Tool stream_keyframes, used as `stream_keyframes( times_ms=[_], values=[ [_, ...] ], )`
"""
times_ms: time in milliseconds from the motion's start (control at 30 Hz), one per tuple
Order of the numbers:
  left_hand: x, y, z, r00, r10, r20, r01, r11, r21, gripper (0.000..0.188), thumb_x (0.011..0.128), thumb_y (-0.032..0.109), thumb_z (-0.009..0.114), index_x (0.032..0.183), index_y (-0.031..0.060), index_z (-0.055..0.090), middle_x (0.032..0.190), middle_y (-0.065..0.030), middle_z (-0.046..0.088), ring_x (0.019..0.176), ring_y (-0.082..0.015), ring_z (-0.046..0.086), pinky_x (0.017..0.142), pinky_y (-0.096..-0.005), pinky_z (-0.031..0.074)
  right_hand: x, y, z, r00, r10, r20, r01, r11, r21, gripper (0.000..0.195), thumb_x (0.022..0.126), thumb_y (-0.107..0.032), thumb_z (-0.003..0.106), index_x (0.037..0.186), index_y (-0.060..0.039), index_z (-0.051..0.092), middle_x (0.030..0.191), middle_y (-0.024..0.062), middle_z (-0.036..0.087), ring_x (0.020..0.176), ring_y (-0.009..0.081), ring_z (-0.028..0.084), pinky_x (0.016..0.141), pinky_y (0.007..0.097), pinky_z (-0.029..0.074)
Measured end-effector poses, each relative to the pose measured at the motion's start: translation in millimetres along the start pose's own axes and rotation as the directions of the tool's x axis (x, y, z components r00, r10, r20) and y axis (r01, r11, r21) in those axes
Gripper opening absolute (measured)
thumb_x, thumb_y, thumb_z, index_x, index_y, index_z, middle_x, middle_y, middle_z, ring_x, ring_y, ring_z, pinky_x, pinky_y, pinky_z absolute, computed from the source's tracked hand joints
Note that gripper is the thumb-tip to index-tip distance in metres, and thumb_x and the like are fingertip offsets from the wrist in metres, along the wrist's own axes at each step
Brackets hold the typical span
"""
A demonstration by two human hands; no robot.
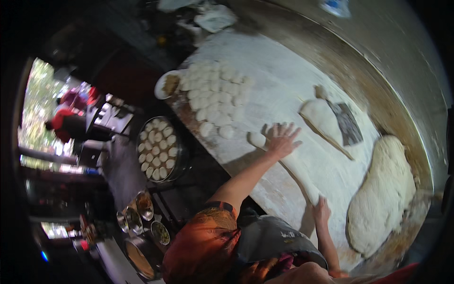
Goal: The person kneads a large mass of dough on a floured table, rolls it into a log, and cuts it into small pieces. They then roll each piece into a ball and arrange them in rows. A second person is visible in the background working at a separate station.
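Note:
A long rope of dough (299,174) stretches across the floured worktop (269,198). Over its far part lies my left hand (282,141), palm down with the fingers spread, and the rope's rounded end (257,139) sticks out beyond it. My right hand (321,210) grips the near end of the rope, fingers curled around it. Right of the rope rests a smaller lump of dough (321,117) against a flat grey metal blade (347,122), a scraper or a cleaver. Farther right lies a large slab of dough (383,198).
Many small dough pieces (214,94) cover the worktop's far left, beside a bowl of brown filling (171,84). A round steamer tray (158,149) of shaped buns stands past the left edge. Metal bowls (144,206) sit lower left. A person in red (64,124) is in the background.

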State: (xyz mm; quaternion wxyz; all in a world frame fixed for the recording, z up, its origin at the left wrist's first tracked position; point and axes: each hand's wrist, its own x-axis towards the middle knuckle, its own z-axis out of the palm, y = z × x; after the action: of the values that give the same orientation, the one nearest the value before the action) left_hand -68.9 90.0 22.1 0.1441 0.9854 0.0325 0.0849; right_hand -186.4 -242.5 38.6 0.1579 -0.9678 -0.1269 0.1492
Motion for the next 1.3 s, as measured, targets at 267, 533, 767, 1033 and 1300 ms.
stream_keyframes(
  times_ms=[267,533,767,1033,1300],
  values=[
    [-191,-66,-42,0.997,0.083,0.005,-0.082,0.987,0.136,0.057,0.094,0.042,0.052,0.147,0.0242,0.041,0.153,-0.005,0.037,0.145,-0.0282,0.026,0.117,-0.0598,0.009,-73,62,41,0.977,0.176,0.118,-0.191,0.972,0.136,0.055,0.08,-0.013,0.072,0.131,-0.0031,0.051,0.116,0.0218,0.061,0.105,0.0392,0.06,0.086,0.0469,0.049],
    [-129,-21,-17,0.973,-0.222,-0.069,0.225,0.974,0.031,0.065,0.089,0.052,0.055,0.138,0.0099,0.05,0.143,-0.0132,0.044,0.141,-0.0336,0.028,0.116,-0.0622,0.007,-14,-30,14,0.99,-0.064,0.128,0.042,0.984,0.172,0.064,0.079,-0.011,0.073,0.135,-0.0023,0.046,0.125,0.024,0.054,0.113,0.0409,0.053,0.094,0.0472,0.043],
    [-118,-37,-11,0.992,-0.041,0.115,0.048,0.997,-0.064,0.062,0.091,0.05,0.052,0.136,0.0075,0.052,0.146,-0.0131,0.042,0.141,-0.0346,0.027,0.113,-0.0651,0.015,1,-61,9,0.983,-0.131,0.125,0.109,0.979,0.171,0.071,0.077,-0.009,0.075,0.139,-0.0015,0.04,0.132,0.026,0.047,0.12,0.0424,0.047,0.1,0.0475,0.039],
    [-166,-82,-8,0.978,0.031,0.206,-0.014,0.996,-0.082,0.044,0.081,0.01,0.064,0.124,0.0011,0.059,0.123,-0.0148,0.057,0.117,-0.0315,0.053,0.089,-0.0441,0.049,-2,-108,13,0.96,-0.255,0.114,0.222,0.944,0.243,0.08,0.076,-0.007,0.077,0.144,-0.0007,0.034,0.141,0.0282,0.04,0.129,0.0441,0.04,0.108,0.0477,0.033],
    [-115,-27,-119,0.786,-0.149,0.6,0.551,0.608,-0.571,0.031,0.065,0.013,0.072,0.09,-0.0045,0.07,0.077,-0.0234,0.07,0.065,-0.033,0.071,0.058,-0.0439,0.057,48,-194,24,0.815,-0.565,-0.13,0.575,0.759,0.306,0.092,0.069,-0.007,0.08,0.146,0.0024,0.031,0.145,0.0298,0.037,0.131,0.046,0.038,0.109,0.0489,0.033]
  ],
)
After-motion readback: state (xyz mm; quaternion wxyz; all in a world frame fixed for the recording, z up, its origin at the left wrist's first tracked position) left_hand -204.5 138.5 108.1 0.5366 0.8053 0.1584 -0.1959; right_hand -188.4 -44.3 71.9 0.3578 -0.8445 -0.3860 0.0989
